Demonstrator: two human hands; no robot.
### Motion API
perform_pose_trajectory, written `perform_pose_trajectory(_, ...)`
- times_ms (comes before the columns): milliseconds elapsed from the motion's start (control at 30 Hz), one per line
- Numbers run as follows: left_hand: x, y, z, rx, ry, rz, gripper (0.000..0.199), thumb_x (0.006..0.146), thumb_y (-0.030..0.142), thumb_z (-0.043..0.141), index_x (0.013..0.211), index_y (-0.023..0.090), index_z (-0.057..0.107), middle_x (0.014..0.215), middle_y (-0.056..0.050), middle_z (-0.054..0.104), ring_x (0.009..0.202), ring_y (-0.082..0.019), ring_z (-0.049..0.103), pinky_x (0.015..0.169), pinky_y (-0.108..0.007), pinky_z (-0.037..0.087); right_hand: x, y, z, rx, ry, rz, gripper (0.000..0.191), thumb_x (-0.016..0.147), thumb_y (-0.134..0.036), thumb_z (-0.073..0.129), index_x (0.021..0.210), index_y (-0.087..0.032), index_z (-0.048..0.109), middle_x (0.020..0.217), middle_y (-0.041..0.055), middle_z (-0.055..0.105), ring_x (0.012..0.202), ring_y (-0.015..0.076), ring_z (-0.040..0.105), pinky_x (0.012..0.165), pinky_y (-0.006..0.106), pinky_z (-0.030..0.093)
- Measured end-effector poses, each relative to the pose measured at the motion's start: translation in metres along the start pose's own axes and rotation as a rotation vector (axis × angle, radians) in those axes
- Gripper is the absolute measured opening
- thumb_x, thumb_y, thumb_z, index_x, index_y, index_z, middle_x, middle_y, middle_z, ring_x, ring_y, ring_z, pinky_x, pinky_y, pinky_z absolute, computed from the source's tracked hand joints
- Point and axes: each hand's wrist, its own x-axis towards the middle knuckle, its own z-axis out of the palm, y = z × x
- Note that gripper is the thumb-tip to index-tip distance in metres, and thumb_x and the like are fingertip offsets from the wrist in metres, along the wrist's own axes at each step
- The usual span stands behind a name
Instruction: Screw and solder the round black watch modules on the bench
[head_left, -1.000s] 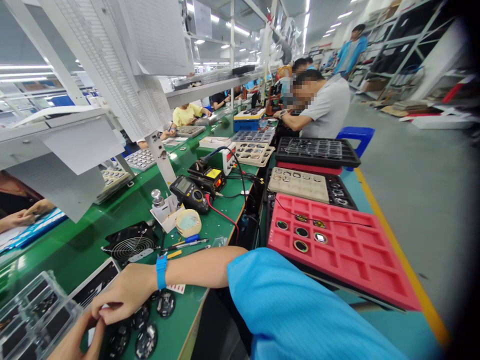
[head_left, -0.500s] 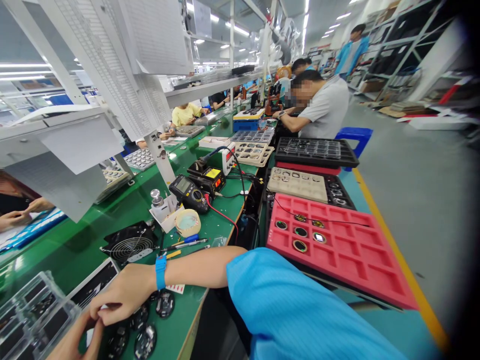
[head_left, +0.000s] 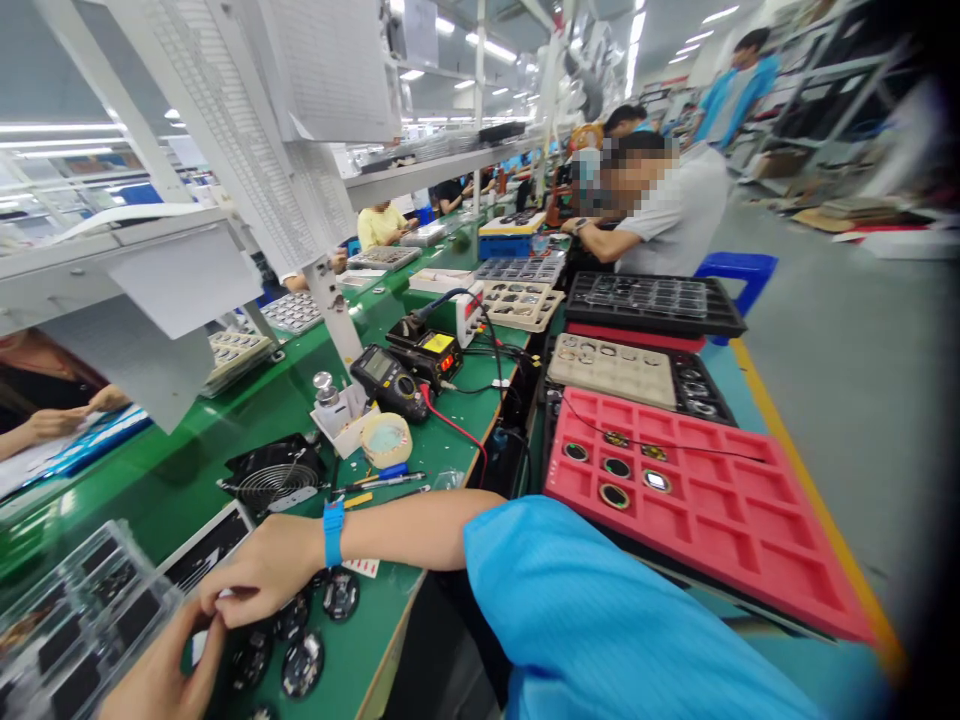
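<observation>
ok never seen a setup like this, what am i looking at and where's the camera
No robot here: these are a person's bare hands, seen from a camera worn on their head, looking forward and down. The right hand, with a blue wristband, meets the left hand at the fingertips. A small whitish thing shows there, too hidden to name. On the green bench beside them lie round black parts; a clear tray sits at the left. Farther up are a fan, pens and a meter. To the right, a red tray holds a few round pieces.
</observation>
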Motion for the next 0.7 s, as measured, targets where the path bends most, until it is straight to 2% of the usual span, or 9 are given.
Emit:
perform_pose_trajectory(133,-0.011,0.027,-0.007,0.012,0.041,0.122,0.03,0.096,0.043,0.048,0.105,0.024,0.069,0.095,-0.005,0.08,0.081,-0.022,0.076,0.068,-0.026,0.054,-0.007,-0.013,-0.014,-0.043,0.03,0.028,0.014,0.094,-0.028,0.067,0.107,-0.026,0.069,0.085,-0.006,0.074,0.078,0.0137,0.069,0.061,0.023,0.039)
perform_pose_trajectory(233,-0.01,0.04,-0.009,0.002,0.065,0.175,0.027,0.1,0.034,0.046,0.107,0.023,0.069,0.102,-0.006,0.08,0.092,-0.021,0.076,0.082,-0.029,0.056,-0.011,-0.011,-0.016,0.004,0.091,-0.021,0.012,0.092,-0.019,0.063,0.102,-0.021,0.07,0.077,-0.0015,0.073,0.069,0.0168,0.067,0.06,0.026,0.036)
perform_pose_trajectory(400,-0.007,0.043,-0.008,-0.011,0.078,0.174,0.019,0.099,0.025,0.051,0.106,0.022,0.068,0.098,-0.005,0.078,0.09,-0.02,0.075,0.082,-0.029,0.056,-0.012,-0.002,-0.011,0.067,0.11,-0.057,0.014,0.092,-0.016,0.059,0.101,-0.019,0.07,0.072,-0.0005,0.071,0.063,0.0173,0.065,0.06,0.027,0.036)
perform_pose_trajectory(700,-0.009,0.045,-0.007,-0.047,0.069,0.143,0.013,0.099,0.023,0.056,0.106,0.021,0.068,0.099,-0.003,0.078,0.09,-0.021,0.075,0.082,-0.029,0.056,-0.016,-0.003,-0.014,0.092,0.087,-0.038,0.017,0.094,-0.017,0.054,0.102,-0.02,0.069,0.074,0.0009,0.071,0.065,0.0181,0.066,0.063,0.028,0.037)
